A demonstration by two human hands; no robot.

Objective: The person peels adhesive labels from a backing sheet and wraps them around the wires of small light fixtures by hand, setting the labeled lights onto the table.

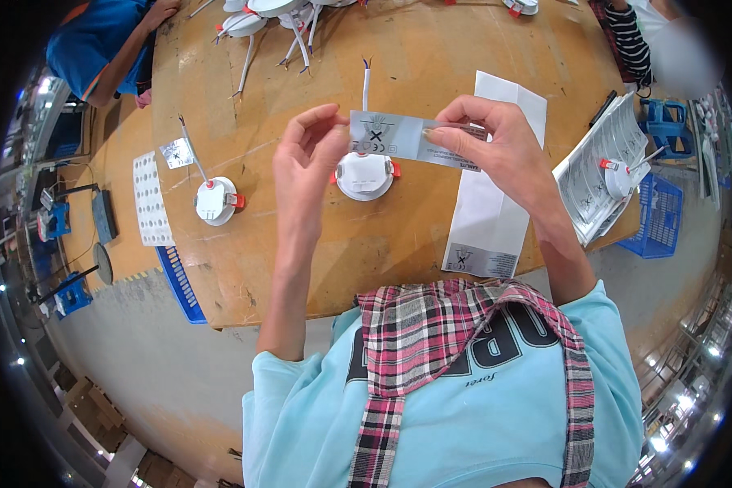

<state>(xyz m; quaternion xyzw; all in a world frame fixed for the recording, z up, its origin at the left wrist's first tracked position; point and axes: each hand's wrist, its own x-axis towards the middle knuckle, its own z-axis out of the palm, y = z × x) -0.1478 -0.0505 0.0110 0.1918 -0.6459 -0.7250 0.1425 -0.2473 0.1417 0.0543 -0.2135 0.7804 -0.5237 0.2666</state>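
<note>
Two hands hold a grey rectangular label (411,140) stretched between them above a wooden table (431,49): the left hand (307,159) pinches its left end with thumb and fingertips, and the right hand (488,140) grips its right end, fingers closed over the strip. Directly under the label, toward 6 o'clock from it, sits a round white lamp fitting (364,176) with red clips, its white wire running up toward 12 o'clock. At 9 o'clock from that fitting lies a second white fitting (215,201), with a perforated white sheet (151,200) further out. At 3 o'clock from the right hand lies a long white backing sheet (486,220), and beyond it a stack of printed sheets (594,175) with another fitting on top.
</note>
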